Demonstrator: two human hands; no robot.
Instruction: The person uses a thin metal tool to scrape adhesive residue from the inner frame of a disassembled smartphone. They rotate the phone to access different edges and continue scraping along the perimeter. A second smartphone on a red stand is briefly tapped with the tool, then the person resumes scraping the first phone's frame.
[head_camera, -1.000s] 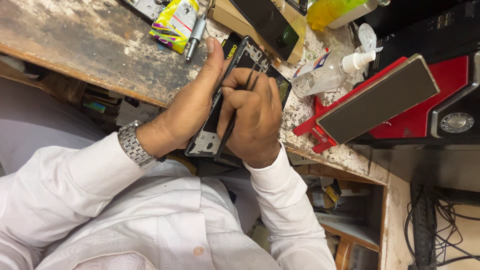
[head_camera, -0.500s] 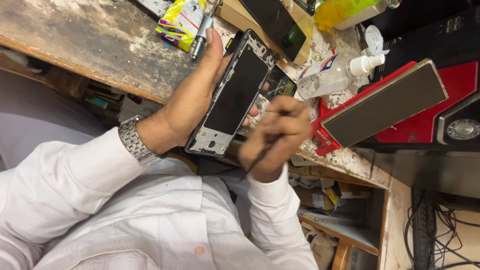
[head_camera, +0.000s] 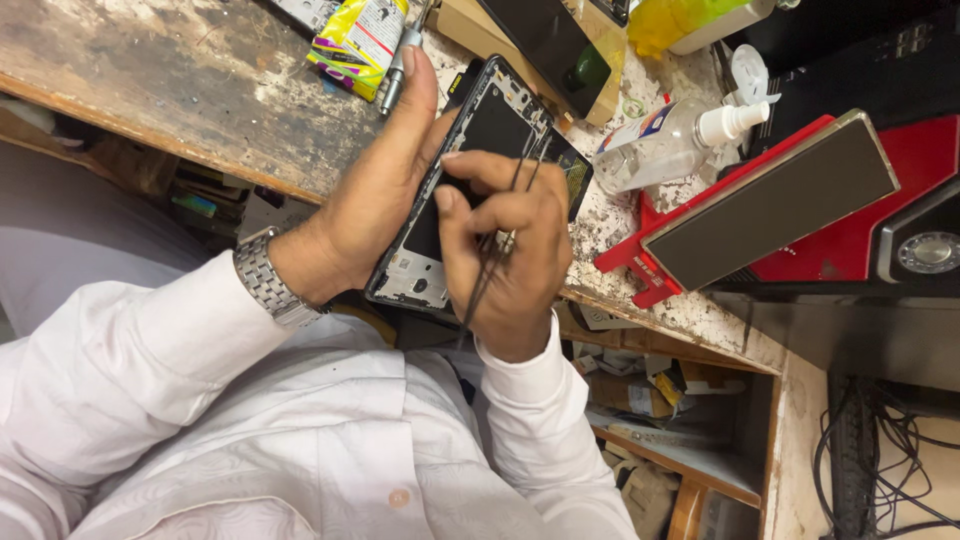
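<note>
My left hand (head_camera: 365, 205) grips an opened black phone frame (head_camera: 480, 130) from its left side, thumb up along the edge, a metal watch (head_camera: 268, 280) on the wrist. My right hand (head_camera: 510, 255) lies over the lower middle of the frame and pinches thin metal tweezers (head_camera: 520, 170), whose tips reach up onto the frame's upper right part. The phone is held tilted above the front edge of a worn workbench (head_camera: 180, 80).
A yellow packet (head_camera: 355, 40) and a pen-like tool (head_camera: 395, 70) lie behind my left hand. A clear bottle (head_camera: 665, 145) lies right of the phone, beside a red stand carrying a dark slab (head_camera: 775, 200). Cluttered shelves (head_camera: 660, 400) sit under the bench; cables (head_camera: 890, 450) hang at right.
My right hand, down beside the phone half a second ago, has come back up over the frame, and the tweezers now point onto its upper part. My left hand keeps its hold.
</note>
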